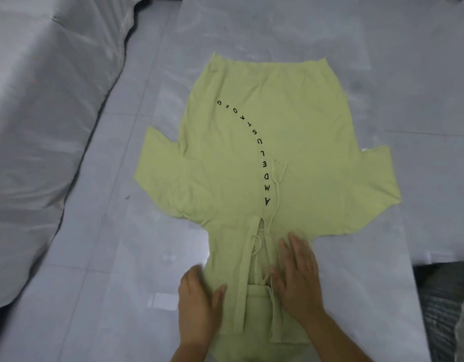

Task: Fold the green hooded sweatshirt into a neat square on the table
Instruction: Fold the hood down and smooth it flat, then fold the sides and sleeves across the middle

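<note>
The green hooded sweatshirt [272, 142] lies flat and spread out on the grey table [382, 74], front side up, with a curved line of black letters across the chest. Its hem points away from me and its short sleeves stick out to both sides. The hood [241, 291] lies nearest me, its drawstrings trailing over the neck opening. My left hand [199, 307] rests flat on the hood's left edge, fingers together. My right hand [300, 275] presses flat on the right half of the hood, fingers spread.
A large grey quilted cover [42, 126] is bunched up along the left side of the table. At the right edge, near me, lies a dark wrapped object [445, 304]. The table surface is covered in shiny grey sheeting.
</note>
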A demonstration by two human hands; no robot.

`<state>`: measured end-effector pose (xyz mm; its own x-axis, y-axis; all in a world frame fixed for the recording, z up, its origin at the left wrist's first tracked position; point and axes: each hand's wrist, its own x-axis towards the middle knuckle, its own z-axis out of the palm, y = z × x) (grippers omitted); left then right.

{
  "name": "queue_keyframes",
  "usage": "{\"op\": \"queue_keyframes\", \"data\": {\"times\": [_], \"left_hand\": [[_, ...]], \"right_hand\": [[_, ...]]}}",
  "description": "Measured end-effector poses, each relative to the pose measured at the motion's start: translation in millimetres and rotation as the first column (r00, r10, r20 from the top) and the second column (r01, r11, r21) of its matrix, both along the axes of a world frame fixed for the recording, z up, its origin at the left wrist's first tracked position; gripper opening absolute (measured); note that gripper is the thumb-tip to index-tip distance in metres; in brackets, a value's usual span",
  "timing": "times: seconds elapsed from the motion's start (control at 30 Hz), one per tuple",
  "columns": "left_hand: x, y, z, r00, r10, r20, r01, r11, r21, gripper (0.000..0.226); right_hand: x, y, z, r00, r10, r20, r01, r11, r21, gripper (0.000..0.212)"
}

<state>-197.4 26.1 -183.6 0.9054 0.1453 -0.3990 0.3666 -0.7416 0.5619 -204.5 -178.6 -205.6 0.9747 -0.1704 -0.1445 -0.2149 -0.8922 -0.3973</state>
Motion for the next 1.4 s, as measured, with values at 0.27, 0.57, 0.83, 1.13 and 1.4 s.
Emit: {"op": "queue_keyframes", "data": {"times": [0.27,0.57,0.83,1.13,1.4], "left_hand": [[-44,9,13,0.873,0.13,-0.47,-0.188,0.979,-0.078,0.045],[-39,21,41,0.872,0.201,-0.446,-0.36,0.881,-0.307,0.059],[-34,22,65,0.96,0.108,-0.26,-0.206,0.899,-0.388,0.054],[-2,23,89,0.923,0.107,-0.371,-0.328,0.723,-0.608,0.003],[126,-5,128,0.917,0.1,-0.385,-0.364,0.601,-0.712,0.046]], "right_hand": [[-82,4,13,0.708,-0.434,-0.556,0.593,0.794,0.135,0.053],[-74,0,50,0.703,-0.433,-0.565,0.698,0.575,0.427,0.041],[-73,-13,87,0.855,-0.241,-0.459,0.496,0.635,0.592,0.048],[-35,-41,119,0.836,-0.184,-0.518,0.546,0.375,0.749,0.039],[68,-76,134,0.77,-0.219,-0.599,0.588,-0.118,0.8,0.035]]}}
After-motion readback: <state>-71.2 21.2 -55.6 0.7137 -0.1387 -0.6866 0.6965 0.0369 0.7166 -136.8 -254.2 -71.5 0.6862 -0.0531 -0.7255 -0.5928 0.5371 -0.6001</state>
